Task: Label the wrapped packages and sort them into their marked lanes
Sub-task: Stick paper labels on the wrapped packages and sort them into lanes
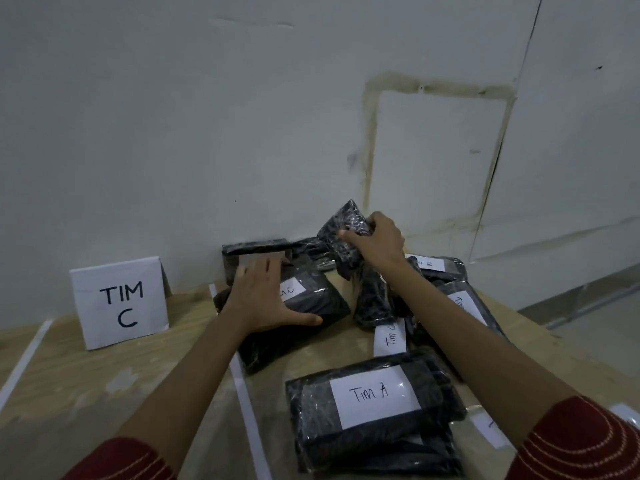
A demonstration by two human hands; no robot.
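Observation:
My right hand [377, 241] grips a small black wrapped package [343, 230] and holds it tilted above the pile near the wall. My left hand [266, 299] lies flat, fingers spread, on a larger black package [311, 303] whose white label is partly covered. A black package labelled "Tim A" [370, 396] lies nearest me on top of another one. Further packages [460, 296] with labels lie under my right forearm. One loose white label [390, 336] sits between them. All rest on a wooden table [86, 382].
A folded white sign reading "TIM C" [121, 303] stands at the left on the table. White tape strips [247, 403] mark lane borders, another strip [24, 362] at far left. A white wall rises right behind the pile. The table's right edge drops to a grey floor.

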